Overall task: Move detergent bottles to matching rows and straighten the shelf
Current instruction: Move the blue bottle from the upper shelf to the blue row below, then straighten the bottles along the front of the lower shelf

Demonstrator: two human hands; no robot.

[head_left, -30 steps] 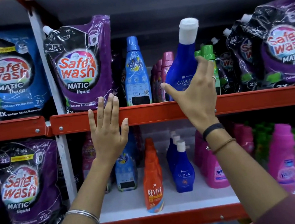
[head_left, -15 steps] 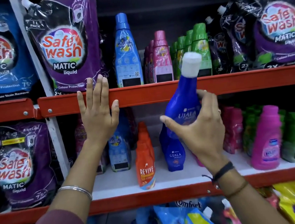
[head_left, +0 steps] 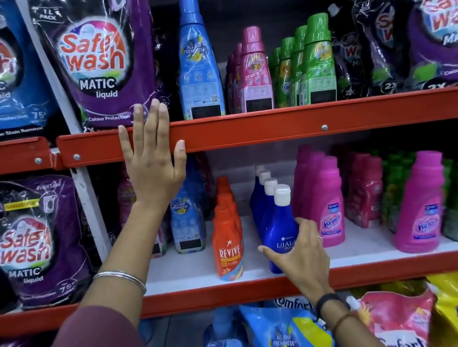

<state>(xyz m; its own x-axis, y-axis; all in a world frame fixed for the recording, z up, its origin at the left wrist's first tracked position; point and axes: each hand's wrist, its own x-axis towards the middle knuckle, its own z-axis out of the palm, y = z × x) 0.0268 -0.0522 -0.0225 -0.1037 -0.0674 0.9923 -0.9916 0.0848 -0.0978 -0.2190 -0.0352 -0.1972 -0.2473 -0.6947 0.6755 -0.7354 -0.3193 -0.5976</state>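
Blue Ujala bottle set at the front of its row

The right hand (head_left: 299, 254) wraps the blue Ujala bottle (head_left: 279, 230), upright on the lower shelf (head_left: 362, 255) ahead of matching white-capped bottles, just right of the orange Revive bottle (head_left: 228, 248). The left hand (head_left: 152, 159) lies flat, fingers spread, on the red shelf rail (head_left: 273, 124) above.

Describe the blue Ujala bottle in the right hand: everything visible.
The Ujala bottle is deep blue glossy plastic with a tall white screw cap, a narrow neck widening to a rounded body, and white "UJALA" lettering partly hidden by fingers. It stands roughly upright at the front of the lower shelf, heading a row of matching bottles, between the orange Revive bottle and the pink Vanish bottle. The right hand wraps its lower body; whether its base rests fully on the shelf is hidden.
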